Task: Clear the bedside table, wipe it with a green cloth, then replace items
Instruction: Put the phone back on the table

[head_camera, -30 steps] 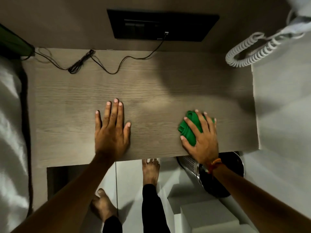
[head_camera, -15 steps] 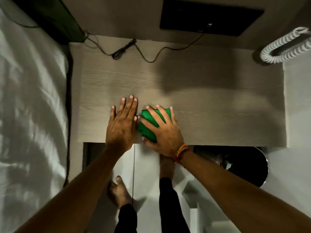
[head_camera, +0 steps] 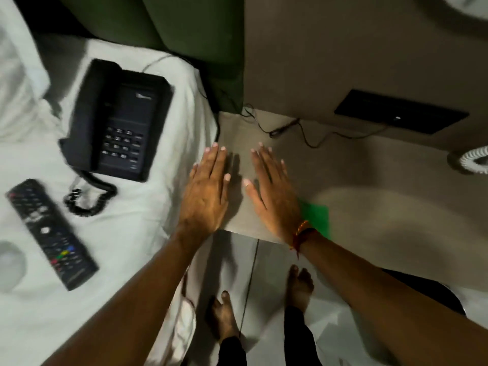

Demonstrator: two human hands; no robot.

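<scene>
On the bed beside the bare table: items waiting to go back, both hands flat and released.

Left hand (head_camera: 204, 196) and right hand (head_camera: 272, 199) lie spread, fingers straight, grasping nothing, over the table (head_camera: 396, 207) near its left edge. Green cloth (head_camera: 315, 217) sits on the table just beside the right wrist, soft and limp. Black telephone (head_camera: 118, 122) on the bed (head_camera: 148, 212) looks rigid, fairly heavy; likely best gripped by the base sides, handset along its left side, long axis up-down in view. Remote (head_camera: 51, 233) light, slim, long axis diagonal, upper-left to lower-right.
</scene>
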